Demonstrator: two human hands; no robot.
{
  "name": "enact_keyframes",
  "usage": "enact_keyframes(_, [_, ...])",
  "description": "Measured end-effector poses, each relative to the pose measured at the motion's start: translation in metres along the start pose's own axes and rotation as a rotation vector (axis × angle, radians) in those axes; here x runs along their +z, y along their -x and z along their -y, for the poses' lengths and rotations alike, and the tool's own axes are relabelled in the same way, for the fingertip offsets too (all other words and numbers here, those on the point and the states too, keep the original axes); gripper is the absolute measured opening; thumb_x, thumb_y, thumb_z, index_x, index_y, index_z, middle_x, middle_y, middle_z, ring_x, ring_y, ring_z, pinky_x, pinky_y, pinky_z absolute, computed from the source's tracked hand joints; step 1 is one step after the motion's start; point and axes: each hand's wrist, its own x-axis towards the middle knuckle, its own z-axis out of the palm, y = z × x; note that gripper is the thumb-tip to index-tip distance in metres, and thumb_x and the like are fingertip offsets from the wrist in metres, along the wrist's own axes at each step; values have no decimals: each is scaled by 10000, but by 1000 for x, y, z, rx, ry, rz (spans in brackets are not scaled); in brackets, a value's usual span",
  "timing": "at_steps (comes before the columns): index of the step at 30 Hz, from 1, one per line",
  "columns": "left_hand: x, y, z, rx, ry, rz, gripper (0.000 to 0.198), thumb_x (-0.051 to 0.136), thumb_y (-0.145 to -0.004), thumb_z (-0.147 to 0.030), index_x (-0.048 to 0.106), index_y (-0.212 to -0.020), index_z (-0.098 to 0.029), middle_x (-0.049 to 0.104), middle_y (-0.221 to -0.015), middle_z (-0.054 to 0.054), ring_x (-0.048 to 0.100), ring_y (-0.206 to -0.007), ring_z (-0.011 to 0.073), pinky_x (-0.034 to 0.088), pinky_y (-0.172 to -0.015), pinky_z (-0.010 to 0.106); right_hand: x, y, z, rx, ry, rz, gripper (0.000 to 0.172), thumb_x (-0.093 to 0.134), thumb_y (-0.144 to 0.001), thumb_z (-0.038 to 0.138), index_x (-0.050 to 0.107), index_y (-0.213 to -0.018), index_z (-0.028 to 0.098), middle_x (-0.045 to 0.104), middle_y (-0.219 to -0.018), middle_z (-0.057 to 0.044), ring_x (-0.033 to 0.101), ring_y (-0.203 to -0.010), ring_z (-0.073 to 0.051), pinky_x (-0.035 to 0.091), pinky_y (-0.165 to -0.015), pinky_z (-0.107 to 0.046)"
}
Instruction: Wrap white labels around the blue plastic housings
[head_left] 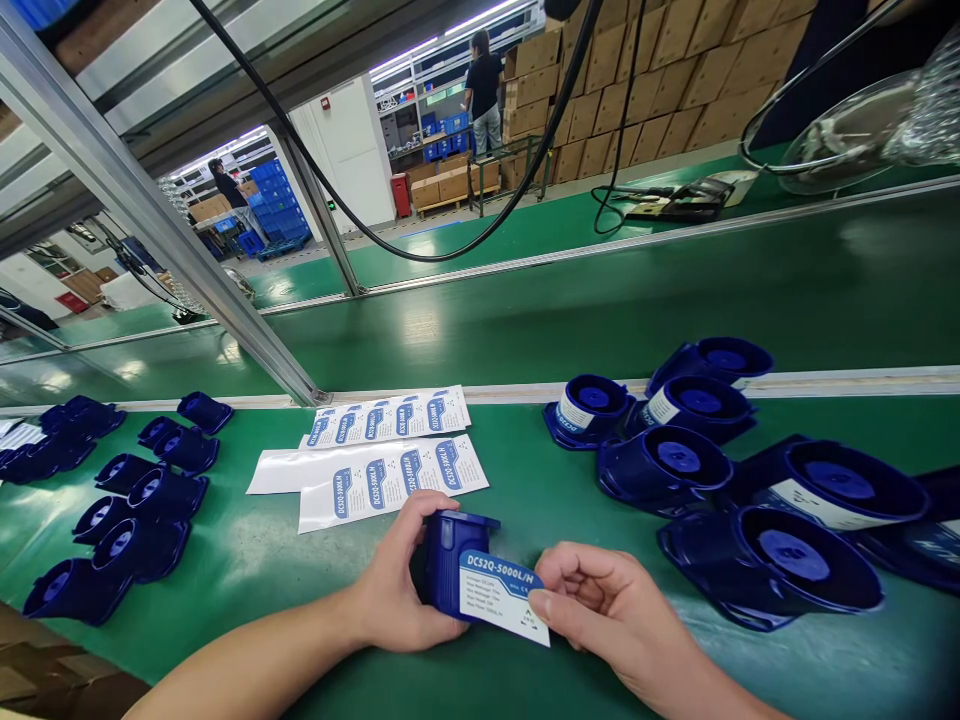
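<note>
My left hand (409,580) is wrapped round a dark blue plastic housing (444,555) and holds it over the green bench. In my right hand (600,610), thumb and finger pinch the right end of a blue and white label (501,590) printed "DC52Q-5000L/H". The label's left part lies against the side of the housing, while its right end stands away from it. Behind my hands lie label sheets (394,480) with several labels on them.
Several blue housings (679,455) stand to the right, some with labels round them. More blue housings (154,500) are grouped at the left. A metal post (187,220) slants across the left side. A black cable (420,255) hangs ahead, and two people are in the background.
</note>
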Motion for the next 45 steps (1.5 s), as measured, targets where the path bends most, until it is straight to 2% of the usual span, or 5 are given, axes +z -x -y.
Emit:
enact_keyframes(27, [-1,-1,-2,20,-24,-2,912,824,-620,-54,482,-1434,-282,492,-1318,102,564,-1164,293,503,-977,417,-1,2,4,56,91,-12,543,938,-695,649,670,-671,177,607,-548,18,487,-445,-101,307,-488,-241])
enact_keyframes(45, [-1,-1,-1,34,-7,7,924,821,-616,-52,477,-1443,-278,476,-1331,108,549,-1191,304,489,-1003,430,-2,-1,6,82,78,35,516,923,-726,612,621,-676,197,587,-526,36,464,-435,-98,290,-490,-250])
